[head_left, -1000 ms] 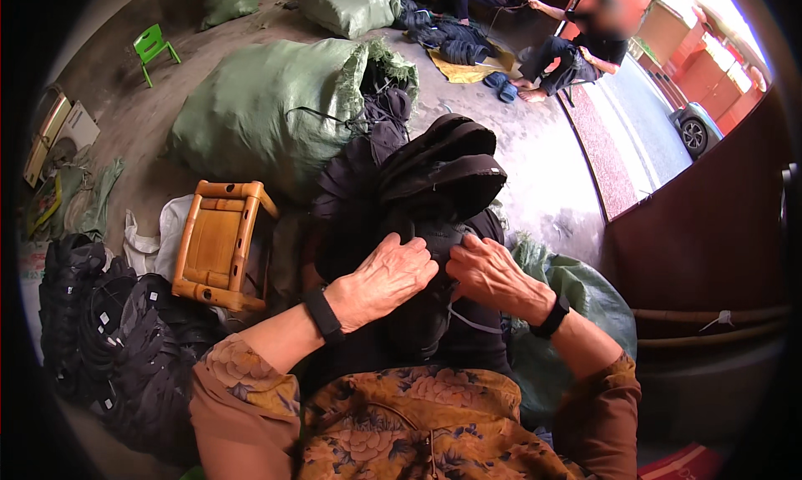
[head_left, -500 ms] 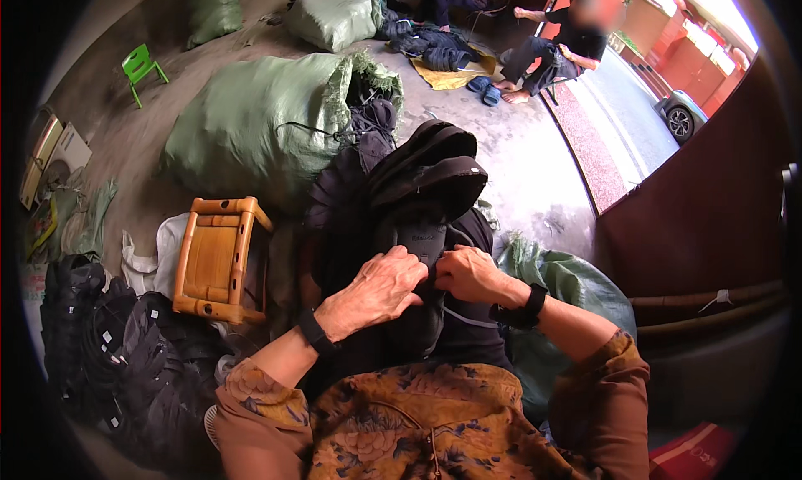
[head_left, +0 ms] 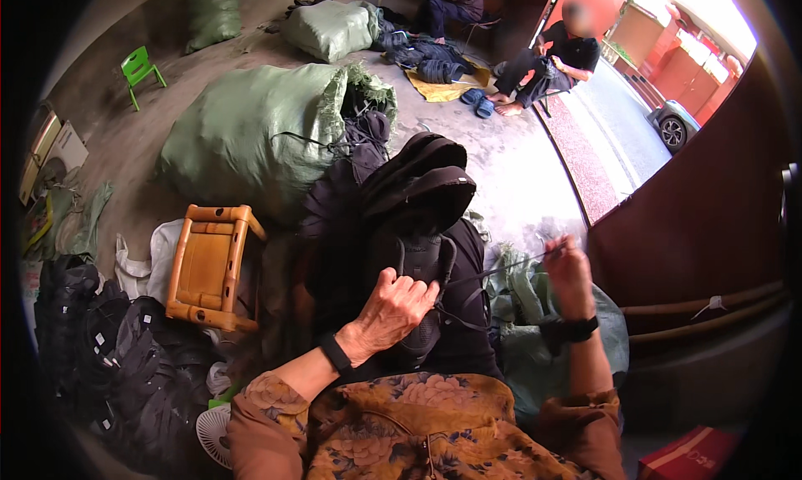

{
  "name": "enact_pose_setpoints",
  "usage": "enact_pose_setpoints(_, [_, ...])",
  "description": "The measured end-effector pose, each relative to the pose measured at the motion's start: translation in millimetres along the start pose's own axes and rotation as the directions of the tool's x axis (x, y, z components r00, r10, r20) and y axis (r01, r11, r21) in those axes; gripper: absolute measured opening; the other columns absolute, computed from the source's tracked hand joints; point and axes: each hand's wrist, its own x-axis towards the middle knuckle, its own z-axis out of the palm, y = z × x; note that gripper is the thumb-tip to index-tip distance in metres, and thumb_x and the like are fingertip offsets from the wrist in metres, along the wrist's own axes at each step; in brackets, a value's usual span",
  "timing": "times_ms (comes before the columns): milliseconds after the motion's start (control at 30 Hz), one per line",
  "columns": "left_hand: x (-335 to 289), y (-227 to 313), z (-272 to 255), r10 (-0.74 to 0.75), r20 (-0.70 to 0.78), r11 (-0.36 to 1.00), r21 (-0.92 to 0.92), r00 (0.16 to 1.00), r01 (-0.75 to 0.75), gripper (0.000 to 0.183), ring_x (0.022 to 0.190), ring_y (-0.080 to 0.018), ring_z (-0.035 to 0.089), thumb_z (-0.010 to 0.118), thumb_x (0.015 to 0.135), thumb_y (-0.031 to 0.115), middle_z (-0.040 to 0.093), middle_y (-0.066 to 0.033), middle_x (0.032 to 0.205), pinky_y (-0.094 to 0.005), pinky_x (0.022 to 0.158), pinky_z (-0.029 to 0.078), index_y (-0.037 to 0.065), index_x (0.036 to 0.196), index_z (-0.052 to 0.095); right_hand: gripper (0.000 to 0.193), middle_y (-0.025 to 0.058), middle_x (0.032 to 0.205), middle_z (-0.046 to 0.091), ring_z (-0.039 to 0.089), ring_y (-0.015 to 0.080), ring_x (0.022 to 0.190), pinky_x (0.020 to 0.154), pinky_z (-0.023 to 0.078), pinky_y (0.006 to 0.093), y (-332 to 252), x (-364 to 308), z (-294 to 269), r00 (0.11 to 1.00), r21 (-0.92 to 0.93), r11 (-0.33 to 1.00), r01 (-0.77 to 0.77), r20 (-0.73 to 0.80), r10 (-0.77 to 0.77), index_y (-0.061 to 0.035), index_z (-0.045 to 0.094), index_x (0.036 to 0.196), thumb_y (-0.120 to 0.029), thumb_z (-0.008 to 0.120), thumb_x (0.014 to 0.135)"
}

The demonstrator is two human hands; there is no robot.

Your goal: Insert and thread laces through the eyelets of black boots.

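Head view: black backpack (head_left: 418, 254) stands upright on the lap, long axis pointing away from the person.
Left hand (head_left: 391, 309) fingers press curled on its shoulder strap (head_left: 422, 263); right hand (head_left: 566, 267) fingers pinch a taut thin cord (head_left: 501, 269). Concrete floor (head_left: 518, 179), green sacks (head_left: 251, 133), wooden stool (head_left: 209, 263) around.

Setting: informal sorting or piecework yard, semi-open, at street edge. Evidence: bare concrete floor (head_left: 518, 179); large stuffed green woven sacks (head_left: 242, 137) lying about, one spilling dark goods; heaps of black backpacks (head_left: 109, 355); low wooden stool (head_left: 209, 267); small green plastic chair (head_left: 138, 71); seated workers (head_left: 551, 62) beside a clothing pile (head_left: 430, 58); parked car (head_left: 677, 129) on the road beyond.
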Motion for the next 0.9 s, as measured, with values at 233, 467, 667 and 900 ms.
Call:
enact_pose_setpoints(233, [-0.6, -1.6, -7.6, -0.166, -0.064, 0.936, -0.325, 0.984, 0.136, 0.026, 0.08, -0.0155, 0.059, 0.07, 0.072, 0.006, 0.059, 0.0023, 0.083, -0.0391, 0.084, 0.037, 0.013, 0.096, 0.069, 0.011, 0.0018, 0.085, 0.058, 0.059, 0.0114, 0.069, 0.061, 0.048, 0.0249, 62.8, -28.3, 39.4, 0.897, -0.156, 0.915, -0.371, 0.196, 0.397, -0.0086, 0.055, 0.102, -0.02, 0.055, 0.101])
enact_pose_setpoints(467, [7.1, -9.5, -32.6, -0.524, 0.268, 0.35, -0.798, 0.808, 0.491, 0.032, 0.09, -0.0207, 0.067, 0.058, 0.082, -0.005, 0.068, -0.0061, 0.095, -0.0355, 0.081, 0.048, 0.007, 0.11, 0.065, 0.02, 0.0015, 0.092, 0.066, 0.052, 0.0056, 0.061, 0.055, 0.042, 0.0202, 54.2, -54.6, 95.0, 0.762, -0.812, 0.575, -0.1, 0.309, 0.569, -0.0076, 0.057, 0.099, -0.026, 0.051, 0.103])
enact_pose_setpoints(667, [11.3, -29.1, -65.5, -0.63, -0.231, 0.75, -0.426, 0.741, 0.506, 0.031, 0.095, -0.0278, 0.058, 0.054, 0.083, -0.006, 0.062, -0.009, 0.103, -0.0379, 0.083, 0.047, 0.006, 0.11, 0.062, 0.02, 0.0007, 0.081, 0.063, 0.04, 0.005, 0.053, 0.048, 0.032, 0.02, 66.6, -54.3, 91.1, 0.657, -0.481, 0.714, -0.509, 0.319, 0.683, -0.0082, 0.06, 0.108, -0.026, 0.052, 0.102])
enact_pose_setpoints(900, [11.0, 5.9, -27.5, -0.056, 0.153, 0.993, -0.098, 0.987, 0.071, 0.016, 0.09, -0.0203, 0.057, 0.06, 0.077, 0.011, 0.058, -0.0054, 0.097, -0.0329, 0.075, 0.046, 0.007, 0.092, 0.065, 0.022, 0.0009, 0.078, 0.059, 0.041, 0.0058, 0.052, 0.046, 0.032, 0.0177, 72.9, -51.4, 94.7, 0.666, -0.2, 0.737, -0.646, 0.323, 0.672, -0.0128, 0.059, 0.118, -0.027, 0.053, 0.102])
